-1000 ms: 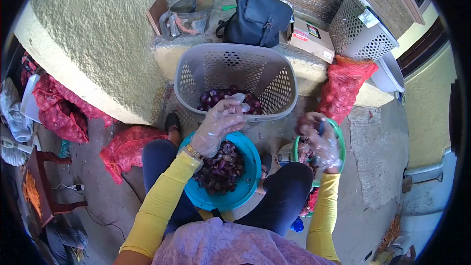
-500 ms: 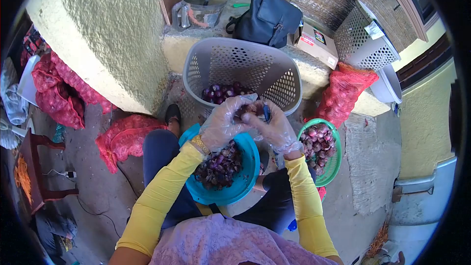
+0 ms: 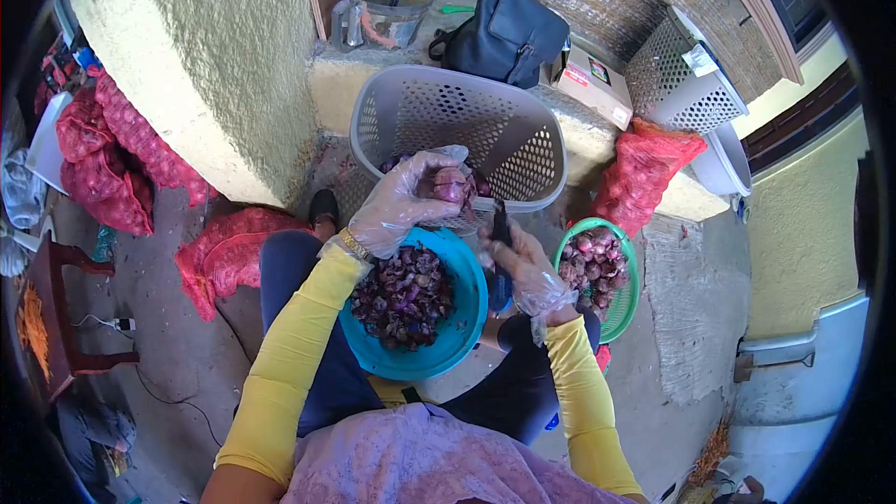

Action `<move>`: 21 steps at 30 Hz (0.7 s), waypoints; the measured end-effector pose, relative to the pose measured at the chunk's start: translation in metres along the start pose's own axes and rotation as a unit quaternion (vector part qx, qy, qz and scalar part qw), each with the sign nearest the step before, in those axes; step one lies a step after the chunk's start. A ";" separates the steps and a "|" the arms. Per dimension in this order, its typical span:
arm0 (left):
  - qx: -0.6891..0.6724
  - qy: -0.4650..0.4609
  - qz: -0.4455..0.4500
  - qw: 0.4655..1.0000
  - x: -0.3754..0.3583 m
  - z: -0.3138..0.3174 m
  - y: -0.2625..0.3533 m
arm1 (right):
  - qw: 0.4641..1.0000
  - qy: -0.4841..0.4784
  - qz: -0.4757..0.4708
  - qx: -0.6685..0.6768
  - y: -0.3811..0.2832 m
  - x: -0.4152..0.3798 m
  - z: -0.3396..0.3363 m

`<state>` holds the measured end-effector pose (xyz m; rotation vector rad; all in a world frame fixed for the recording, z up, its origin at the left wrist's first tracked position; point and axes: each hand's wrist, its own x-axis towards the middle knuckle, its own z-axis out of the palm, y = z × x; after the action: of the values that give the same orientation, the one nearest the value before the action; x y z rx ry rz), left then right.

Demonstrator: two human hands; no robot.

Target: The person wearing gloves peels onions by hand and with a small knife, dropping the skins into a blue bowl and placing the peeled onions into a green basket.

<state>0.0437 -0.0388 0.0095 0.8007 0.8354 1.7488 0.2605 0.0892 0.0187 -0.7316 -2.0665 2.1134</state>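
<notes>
Gloved in clear plastic, my left hand [image 3: 399,203] holds a purple onion [image 3: 450,187] over the near rim of the grey perforated basket [image 3: 549,145]. My right hand [image 3: 527,273], also gloved, grips a dark-handled knife [image 3: 501,233] just right of the onion, apart from it. Below my left hand is a blue basin [image 3: 471,322] with dark onion skins [image 3: 403,297] in it. Beside my right hand stands a green basket [image 3: 631,303] of onions [image 3: 595,264]. More onions in the grey basket are partly hidden behind my left hand.
Red mesh sacks [image 3: 644,173] lie at the right and left. A black backpack [image 3: 504,35], a cardboard box [image 3: 595,84] and a clear bucket [image 3: 397,14] stand on the ledge. A wooden stool [image 3: 63,317] and a cable are on the left.
My hands have moved apart. My right hand has come down and right with the knife, and my left hand has shifted left, showing the onion. The view has shifted slightly.
</notes>
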 end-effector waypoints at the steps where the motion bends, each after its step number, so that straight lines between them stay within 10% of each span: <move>1: 0.039 0.019 0.005 0.999 0.000 0.000 -0.001 | 0.996 0.051 -0.011 0.069 -0.004 0.000 0.009; 5: 0.337 0.026 0.123 0.933 0.008 -0.017 -0.018 | 0.984 0.130 -0.006 0.121 -0.012 0.001 0.020; 10: 0.396 0.047 0.120 0.909 0.021 -0.016 -0.025 | 0.989 0.142 -0.001 0.038 0.026 0.022 0.009; 12: 0.404 0.046 0.097 0.909 0.025 -0.017 -0.029 | 0.974 0.128 -0.161 -0.096 0.044 0.031 0.007; 18: 0.559 -0.001 0.127 0.819 0.038 -0.029 -0.051 | 0.981 0.179 -0.064 -0.038 0.051 0.024 0.020; 21: 0.574 0.000 0.060 0.816 0.033 -0.023 -0.049 | 0.893 0.246 -0.253 -0.280 0.064 0.029 0.025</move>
<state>0.0395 0.0018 -0.0395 1.6380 1.9198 1.1958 0.2411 0.0729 -0.0514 -0.5974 -2.2314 0.9418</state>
